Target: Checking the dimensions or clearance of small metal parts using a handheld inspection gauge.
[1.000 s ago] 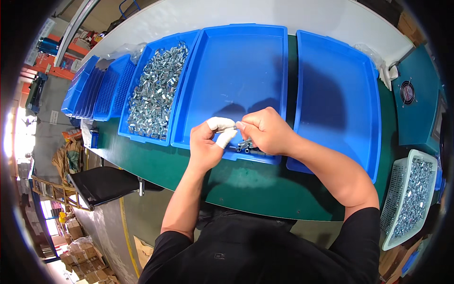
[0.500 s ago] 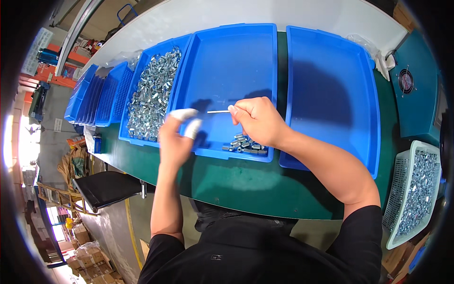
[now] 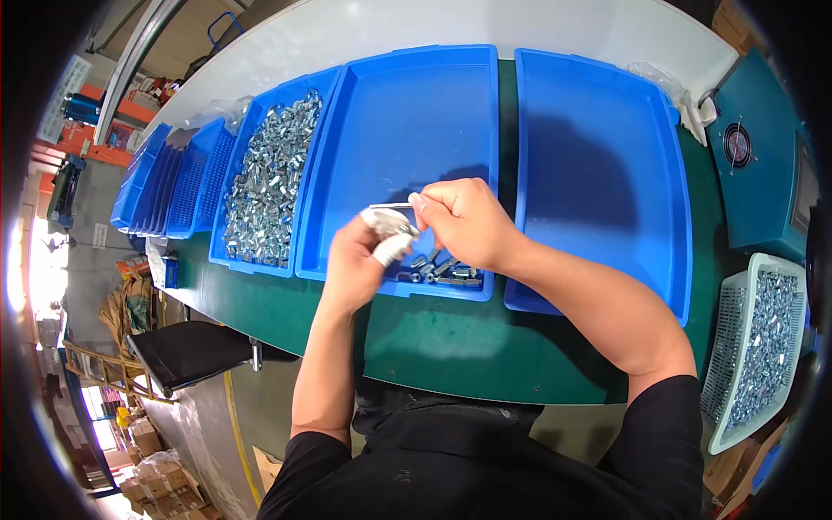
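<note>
My right hand (image 3: 472, 227) pinches a thin metal rod (image 3: 392, 205) that points left, above the middle blue tray (image 3: 416, 104). Close beside it is my left hand (image 3: 357, 264), with white covers on thumb and finger. Between those fingertips is a small silvery metal piece (image 3: 399, 227), blurred, just under the rod; its exact kind is unclear. Below the hands, in the tray's near right corner, lies a small heap of short metal pieces (image 3: 446, 270) like long nuts. A blue tray (image 3: 217, 247) on the left is filled with similar pieces.
Another blue tray (image 3: 607, 113) stands on the right of the green tabletop (image 3: 451, 347). Stacked blue baskets (image 3: 195, 186) are at the far left. A pale basket (image 3: 712, 390) of metal pieces stands at right, below a teal machine (image 3: 754, 191) with a fan.
My left hand has moved right to meet the right hand, and metal now shows between its fingertips. The right hand still holds the rod in nearly the same place.
</note>
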Tool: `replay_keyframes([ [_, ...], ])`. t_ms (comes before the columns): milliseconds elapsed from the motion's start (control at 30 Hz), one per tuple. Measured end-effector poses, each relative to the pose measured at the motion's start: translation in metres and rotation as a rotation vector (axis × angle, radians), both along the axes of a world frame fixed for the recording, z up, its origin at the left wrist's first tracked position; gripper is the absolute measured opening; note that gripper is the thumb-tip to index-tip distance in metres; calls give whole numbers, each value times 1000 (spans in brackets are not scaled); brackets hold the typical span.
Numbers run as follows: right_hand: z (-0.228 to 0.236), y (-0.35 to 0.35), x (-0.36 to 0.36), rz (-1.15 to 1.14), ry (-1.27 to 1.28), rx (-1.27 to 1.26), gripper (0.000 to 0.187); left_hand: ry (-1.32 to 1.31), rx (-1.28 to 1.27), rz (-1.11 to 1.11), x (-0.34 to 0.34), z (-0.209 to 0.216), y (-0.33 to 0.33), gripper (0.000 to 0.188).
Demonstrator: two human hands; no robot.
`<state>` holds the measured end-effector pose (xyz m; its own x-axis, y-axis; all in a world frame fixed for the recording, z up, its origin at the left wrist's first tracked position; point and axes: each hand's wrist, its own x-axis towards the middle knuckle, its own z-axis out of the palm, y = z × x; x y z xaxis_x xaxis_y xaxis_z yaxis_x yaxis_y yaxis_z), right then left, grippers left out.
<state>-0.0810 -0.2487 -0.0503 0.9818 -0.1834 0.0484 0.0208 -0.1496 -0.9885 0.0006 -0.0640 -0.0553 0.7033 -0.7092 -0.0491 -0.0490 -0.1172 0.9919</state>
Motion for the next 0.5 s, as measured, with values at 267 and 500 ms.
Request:
replay_keyframes([
  [267, 3, 1, -1, 65, -28, -143, 38, -75, -267, 251, 4, -11, 14, 26],
  [500, -1, 1, -3, 84, -129, -354, 31, -343, -101, 194, -5, -9, 10, 20],
])
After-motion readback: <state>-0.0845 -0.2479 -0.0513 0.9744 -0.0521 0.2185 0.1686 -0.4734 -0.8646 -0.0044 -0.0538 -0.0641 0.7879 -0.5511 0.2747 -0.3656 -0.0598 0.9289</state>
